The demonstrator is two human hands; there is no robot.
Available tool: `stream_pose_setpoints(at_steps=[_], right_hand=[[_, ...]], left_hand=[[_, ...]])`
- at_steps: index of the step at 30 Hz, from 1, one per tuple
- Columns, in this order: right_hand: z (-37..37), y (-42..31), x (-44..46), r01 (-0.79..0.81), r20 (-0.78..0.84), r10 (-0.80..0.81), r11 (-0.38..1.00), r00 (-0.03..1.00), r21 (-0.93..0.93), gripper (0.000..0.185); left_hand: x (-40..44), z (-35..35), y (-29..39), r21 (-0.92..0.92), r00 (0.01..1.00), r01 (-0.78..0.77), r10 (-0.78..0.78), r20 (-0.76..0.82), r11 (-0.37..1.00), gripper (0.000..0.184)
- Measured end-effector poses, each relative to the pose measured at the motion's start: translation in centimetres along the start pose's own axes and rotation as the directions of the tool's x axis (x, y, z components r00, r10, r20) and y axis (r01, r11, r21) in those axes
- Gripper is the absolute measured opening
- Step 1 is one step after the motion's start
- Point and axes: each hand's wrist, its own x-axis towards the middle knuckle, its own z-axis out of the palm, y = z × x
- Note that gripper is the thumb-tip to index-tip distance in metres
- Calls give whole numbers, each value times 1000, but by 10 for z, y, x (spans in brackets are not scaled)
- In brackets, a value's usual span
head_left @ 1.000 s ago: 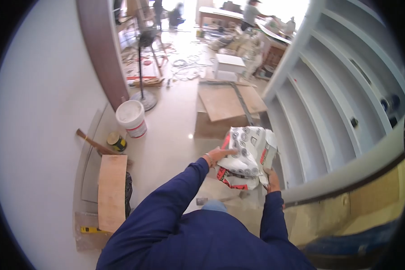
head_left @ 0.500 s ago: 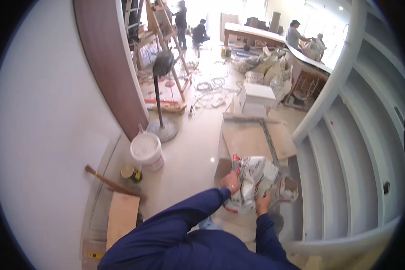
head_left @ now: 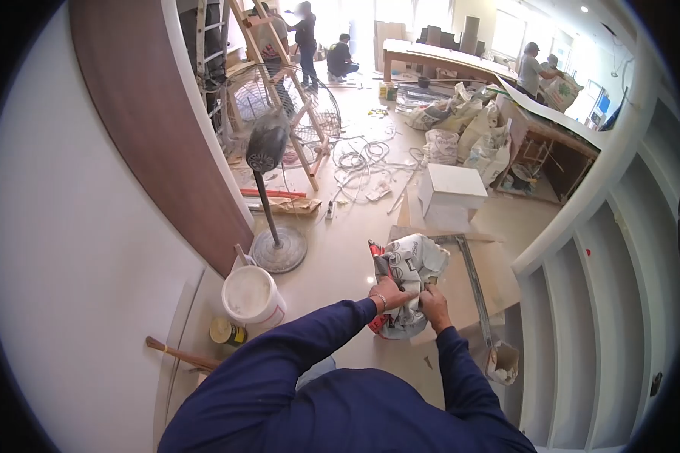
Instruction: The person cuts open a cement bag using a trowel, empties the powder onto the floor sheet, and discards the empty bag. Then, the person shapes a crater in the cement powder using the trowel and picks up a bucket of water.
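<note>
A crumpled white bag with red and black print (head_left: 410, 260) hangs in front of me, bunched between my two hands. My left hand (head_left: 391, 294) grips its near left side, with a bracelet at the wrist. Closed on the bag's right side is my right hand (head_left: 434, 306), close beside the left. The bag's underside and its contents are hidden. Beyond and to the right lies a brown board (head_left: 487, 279) with a dark metal strip (head_left: 472, 283) across it. A small open bag (head_left: 502, 363) stands to the right of my right forearm.
White shelving (head_left: 574, 317) curves along the right. On the left are a white bucket (head_left: 251, 295), a yellow-labelled can (head_left: 227, 332) and a standing fan (head_left: 267, 147). A white box (head_left: 453, 189), cables, stuffed sacks (head_left: 476, 132) and a wooden ladder stand ahead. Several people are farther back.
The view has tilted up and swung left. The bag has been gathered into a tighter bundle, and my hands have come closer together. The small open bag now shows apart from it.
</note>
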Motion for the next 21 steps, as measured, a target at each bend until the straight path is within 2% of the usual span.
stream_pose_setpoints(at_steps=[2,3,4,5,6,7,9,10,11,12,13,14,15,16,17,18,19,20,21], right_hand=[[11,-20,42,-35,246,-18,978,969,208,26],[21,-32,62,-89,296,-1,953,955,290,32],[31,-43,81,-84,298,-5,955,955,284,32],[37,-73,88,-21,333,-69,966,940,259,41],[45,-94,101,42,362,-128,970,923,238,49],[57,-100,125,44,353,-127,971,927,234,49],[72,-111,162,171,434,-163,985,886,21,78],[76,-113,176,157,413,-149,987,898,14,78],[80,-131,184,164,414,-53,957,909,-237,89],[86,-142,192,153,393,52,868,918,-473,99],[90,-145,207,122,366,72,868,928,-481,99],[93,-146,224,79,306,132,803,943,-591,106],[94,-145,237,33,243,190,722,951,-692,114],[94,-144,250,-13,176,238,628,955,-778,121],[92,-146,263,-49,146,257,624,955,-780,121],[86,-150,272,-108,95,302,591,949,-799,120],[80,-154,283,-165,45,344,556,938,-815,119],[73,-160,296,-194,20,359,549,933,-813,119],[67,-165,310,-271,-55,385,537,921,-799,118]], left_hand=[[41,-23,-3,6,999,17,-17,-48,1000,118],[61,-36,-4,16,998,26,-25,-60,1000,114],[81,-49,-5,22,997,38,-36,-70,999,109],[100,-61,-7,12,995,49,-48,-91,999,93],[123,-70,-17,11,995,49,-48,-85,999,93],[147,-82,-22,-4,994,54,-54,-95,999,84],[187,-100,-26,-27,991,65,-67,-119,998,65],[207,-108,-26,-17,994,46,-47,-101,999,65],[228,-115,-25,-70,994,56,-63,-94,996,64],[244,-117,-24,-120,994,71,-80,-79,990,63],[259,-113,-14,-99,991,103,-111,-75,990,46],[284,-102,-10,-87,995,85,-89,-46,993,46],[316,-84,-12,15,994,-71,69,79,997,41],[345,-65,-11,94,953,-238,214,213,967,38],[367,-49,-4,186,945,-288,247,214,939,32],[378,-51,9,189,933,-314,266,242,930,32],[390,-53,24,321,850,-505,397,346,801,33],[400,-59,43,416,739,-669,493,459,616,34],[405,-69,63,408,723,-686,501,476,603,34]])
